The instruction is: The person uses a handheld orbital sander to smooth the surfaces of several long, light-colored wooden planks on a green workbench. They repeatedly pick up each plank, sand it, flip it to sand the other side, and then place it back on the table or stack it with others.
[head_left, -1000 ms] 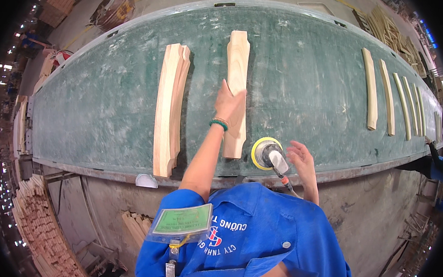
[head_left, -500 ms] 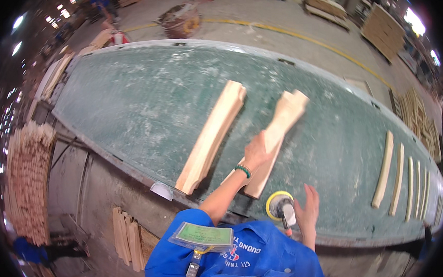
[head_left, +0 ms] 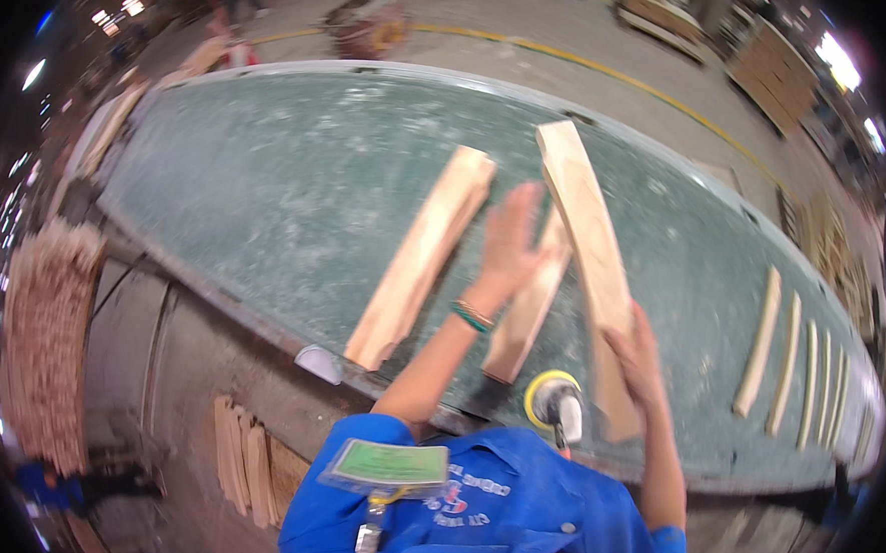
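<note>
My right hand grips a long pale wooden leg near its near end; the piece is raised and blurred at that end. To its left my left hand hovers with its fingers apart, smeared a little by motion, and holds nothing. Partly behind the held leg, a second wooden piece lies on the green worktable. A third wooden leg rests slantwise further left. By the table's near edge, close to my body, sits a round sander with a yellow rim.
Several thin wooden strips lie spaced apart at the table's right end. A tall wood stack and a few shorter pieces stand left of me. Beyond the table are a large bin and stacked boards.
My left hand has let go of the upper wooden leg and moved up. My right hand has left the sander's side and taken the leg, which has swung right and more upright.
</note>
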Tool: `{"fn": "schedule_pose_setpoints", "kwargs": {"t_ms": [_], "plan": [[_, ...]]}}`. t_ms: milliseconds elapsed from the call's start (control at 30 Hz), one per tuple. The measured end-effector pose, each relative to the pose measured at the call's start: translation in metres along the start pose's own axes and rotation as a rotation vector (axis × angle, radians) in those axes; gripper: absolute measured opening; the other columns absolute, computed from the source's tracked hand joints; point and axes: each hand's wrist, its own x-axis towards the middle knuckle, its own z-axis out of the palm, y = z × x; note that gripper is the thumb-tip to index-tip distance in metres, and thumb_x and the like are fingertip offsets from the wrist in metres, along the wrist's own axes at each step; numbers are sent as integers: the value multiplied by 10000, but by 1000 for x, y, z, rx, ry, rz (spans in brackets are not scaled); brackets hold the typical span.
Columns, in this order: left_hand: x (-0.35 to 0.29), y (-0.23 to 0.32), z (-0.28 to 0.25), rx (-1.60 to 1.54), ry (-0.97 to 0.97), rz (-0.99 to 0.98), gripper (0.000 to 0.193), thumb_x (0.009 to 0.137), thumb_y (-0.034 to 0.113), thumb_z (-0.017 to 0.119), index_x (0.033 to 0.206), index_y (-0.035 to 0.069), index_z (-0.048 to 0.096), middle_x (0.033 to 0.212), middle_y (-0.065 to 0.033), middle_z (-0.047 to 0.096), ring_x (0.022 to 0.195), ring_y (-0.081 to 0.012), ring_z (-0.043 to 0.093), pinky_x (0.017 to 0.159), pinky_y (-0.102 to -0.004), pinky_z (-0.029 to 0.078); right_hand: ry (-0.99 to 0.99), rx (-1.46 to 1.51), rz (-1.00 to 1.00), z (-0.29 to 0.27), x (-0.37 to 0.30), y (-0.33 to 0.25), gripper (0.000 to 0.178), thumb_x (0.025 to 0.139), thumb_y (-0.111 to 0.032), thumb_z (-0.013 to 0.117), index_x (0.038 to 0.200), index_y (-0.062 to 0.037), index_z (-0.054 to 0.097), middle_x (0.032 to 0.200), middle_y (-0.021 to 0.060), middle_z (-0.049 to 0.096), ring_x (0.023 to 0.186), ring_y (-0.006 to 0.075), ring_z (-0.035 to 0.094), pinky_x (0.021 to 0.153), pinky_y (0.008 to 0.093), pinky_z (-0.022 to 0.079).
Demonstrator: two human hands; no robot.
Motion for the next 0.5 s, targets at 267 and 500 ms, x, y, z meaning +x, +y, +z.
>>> {"fn": "schedule_pose_setpoints", "kwargs": {"t_ms": [267,500], "plan": [[-90,-89,52,-764,-256,-881,844,996,556,407,1547,-12,114,1614,-216,115,1499,-274,139,1211,-344,144,138,200,85,137,51,73,635,895,-313,704,1368,31,456,1280,186,594,1217,260,545,1035,358,409],[-84,-78,58,-752,-365,-787,929,941,467,576,1513,-98,112,1579,-263,195,1490,-280,178,1206,-346,168,-192,23,105,127,79,72,454,900,-181,634,1294,23,540,1232,157,613,1116,239,571,986,351,436]]}}
